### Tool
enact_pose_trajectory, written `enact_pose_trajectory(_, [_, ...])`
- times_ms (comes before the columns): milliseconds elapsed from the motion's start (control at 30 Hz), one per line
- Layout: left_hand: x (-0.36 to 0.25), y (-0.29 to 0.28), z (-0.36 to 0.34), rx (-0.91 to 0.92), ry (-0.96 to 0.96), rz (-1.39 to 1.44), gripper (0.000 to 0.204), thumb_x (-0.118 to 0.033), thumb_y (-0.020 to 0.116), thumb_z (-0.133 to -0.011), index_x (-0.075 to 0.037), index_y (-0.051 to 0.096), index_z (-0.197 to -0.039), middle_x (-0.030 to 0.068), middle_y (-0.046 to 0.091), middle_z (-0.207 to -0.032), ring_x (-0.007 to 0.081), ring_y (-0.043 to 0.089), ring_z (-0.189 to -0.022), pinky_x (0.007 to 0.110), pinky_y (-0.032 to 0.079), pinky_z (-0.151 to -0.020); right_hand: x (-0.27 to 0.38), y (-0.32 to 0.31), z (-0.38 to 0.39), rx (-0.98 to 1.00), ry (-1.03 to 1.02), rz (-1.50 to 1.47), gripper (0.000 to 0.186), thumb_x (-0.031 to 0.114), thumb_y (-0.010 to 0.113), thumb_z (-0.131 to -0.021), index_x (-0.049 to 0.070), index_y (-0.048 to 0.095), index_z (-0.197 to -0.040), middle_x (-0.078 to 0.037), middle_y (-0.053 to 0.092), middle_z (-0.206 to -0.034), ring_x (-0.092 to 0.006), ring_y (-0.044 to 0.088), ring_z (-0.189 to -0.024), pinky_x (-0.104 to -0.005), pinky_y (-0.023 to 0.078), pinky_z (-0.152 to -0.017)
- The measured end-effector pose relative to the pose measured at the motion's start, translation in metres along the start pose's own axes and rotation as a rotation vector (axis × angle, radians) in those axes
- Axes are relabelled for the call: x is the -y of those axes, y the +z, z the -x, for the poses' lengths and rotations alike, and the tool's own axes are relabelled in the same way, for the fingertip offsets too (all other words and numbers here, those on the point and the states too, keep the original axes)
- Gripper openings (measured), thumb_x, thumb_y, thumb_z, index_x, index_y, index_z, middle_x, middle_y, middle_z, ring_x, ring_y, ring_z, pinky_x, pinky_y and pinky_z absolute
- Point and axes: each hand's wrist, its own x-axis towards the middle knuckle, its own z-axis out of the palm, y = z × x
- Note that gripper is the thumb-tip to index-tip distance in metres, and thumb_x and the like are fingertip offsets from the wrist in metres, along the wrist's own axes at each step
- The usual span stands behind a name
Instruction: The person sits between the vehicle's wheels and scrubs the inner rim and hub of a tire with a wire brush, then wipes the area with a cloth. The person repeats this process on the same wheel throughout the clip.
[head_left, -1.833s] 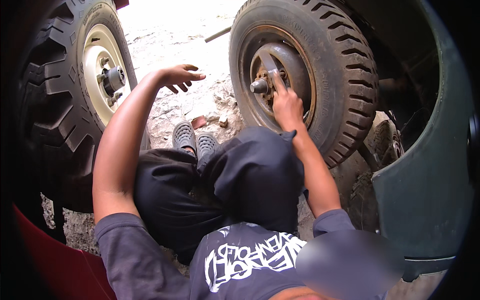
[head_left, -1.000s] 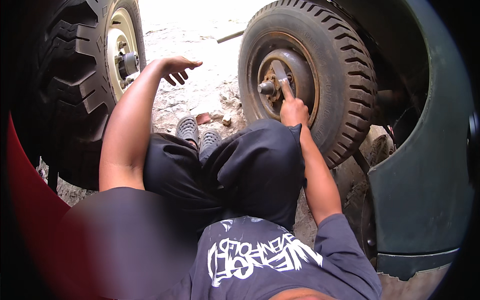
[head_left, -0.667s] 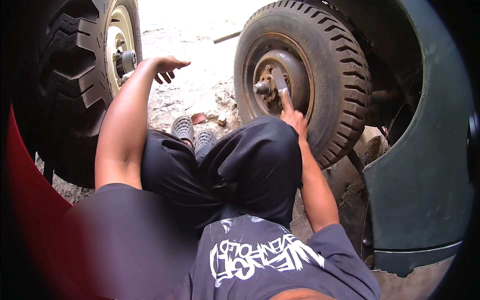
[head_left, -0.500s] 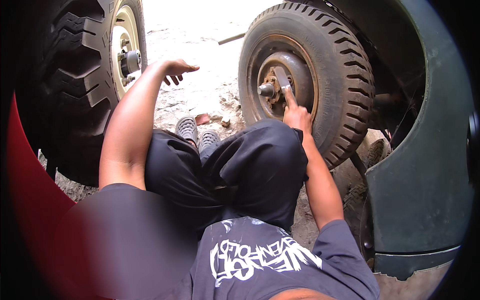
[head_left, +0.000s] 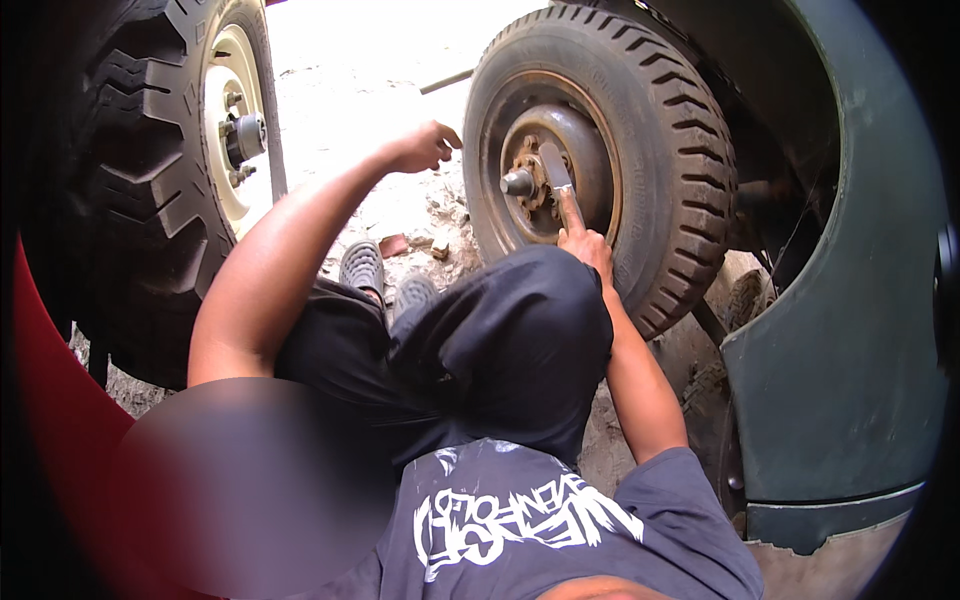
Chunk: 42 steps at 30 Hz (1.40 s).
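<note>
The right-hand grip (head_left: 588, 250) clasps a flat-bladed scraper (head_left: 556, 170) at a rusty wheel hub (head_left: 525, 181), right of centre; the left-hand grip (head_left: 424, 149), upper centre, hangs half-open.

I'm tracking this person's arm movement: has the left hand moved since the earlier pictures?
Yes, the left hand has moved rightward in view, closer to the rusty-rimmed wheel.

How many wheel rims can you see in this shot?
2: a cream rim on the left, and a rusty rim on the right, partly covered by the blade in the right hand. Others may be hidden.
</note>
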Motion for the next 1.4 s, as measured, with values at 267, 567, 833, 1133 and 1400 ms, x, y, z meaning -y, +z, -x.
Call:
enact_pose_trajectory(267, [-0.014, 0.028, -0.016, 0.058, 0.054, 0.075, 0.029, -0.009, 0.058, -0.102, 0.004, 0.067, -0.126, 0.0168, 0.074, -0.103, 0.0218, 0.074, -0.088, 0.035, 0.062, -0.077, 0.021, -0.002, -0.056, -0.04, -0.016, 0.007, 0.065, 0.027, 0.059, -0.1, 0.037, 0.034, -0.16, -0.031, 0.071, -0.099, -0.0494, 0.07, -0.096, -0.0596, 0.054, -0.088])
enact_pose_trajectory(567, [-0.014, 0.073, -0.02, 0.097, -0.009, 0.127, 0.027, -0.01, 0.057, -0.1, -0.004, 0.075, -0.12, 0.0119, 0.078, -0.101, 0.0185, 0.075, -0.085, 0.034, 0.061, -0.078, 0.007, -0.019, 0.006, 0.043, 0.016, 0.006, 0.069, 0.027, 0.06, -0.099, 0.036, 0.031, -0.161, -0.033, 0.07, -0.093, -0.0511, 0.07, -0.092, -0.06, 0.055, -0.085])
enact_pose_trajectory(833, [0.041, 0.059, -0.025, 0.114, -0.186, 0.217, 0.033, -0.019, 0.063, -0.103, 0.007, 0.069, -0.123, 0.0172, 0.076, -0.1, 0.0226, 0.074, -0.084, 0.036, 0.063, -0.074, 0.019, -0.004, -0.052, -0.039, -0.029, 0.049, 0.063, 0.019, 0.048, -0.101, 0.039, 0.035, -0.159, -0.03, 0.071, -0.099, -0.0472, 0.072, -0.097, -0.0571, 0.058, -0.086])
enact_pose_trajectory(1133, [0.08, 0.03, -0.02, 0.061, -0.36, 0.009, 0.037, -0.035, 0.065, -0.1, -0.005, 0.074, -0.12, 0.0083, 0.076, -0.094, 0.0187, 0.075, -0.075, 0.037, 0.058, -0.059, 0.003, 0.003, -0.008, 0.032, 0.015, 0.089, 0.078, 0.02, 0.056, -0.099, 0.039, 0.018, -0.164, -0.031, 0.07, -0.089, -0.051, 0.071, -0.09, -0.0596, 0.056, -0.082])
enact_pose_trajectory(1400, [0.037, 0.047, -0.019, 0.19, -0.305, 0.059, 0.043, -0.035, 0.063, -0.102, -0.003, 0.067, -0.13, 0.0137, 0.075, -0.111, 0.0222, 0.076, -0.091, 0.038, 0.06, -0.071, 0.024, -0.004, -0.059, -0.027, -0.043, 0.116, 0.072, 0.014, 0.049, -0.098, 0.037, 0.027, -0.162, -0.032, 0.07, -0.093, -0.0507, 0.071, -0.092, -0.0594, 0.057, -0.085])
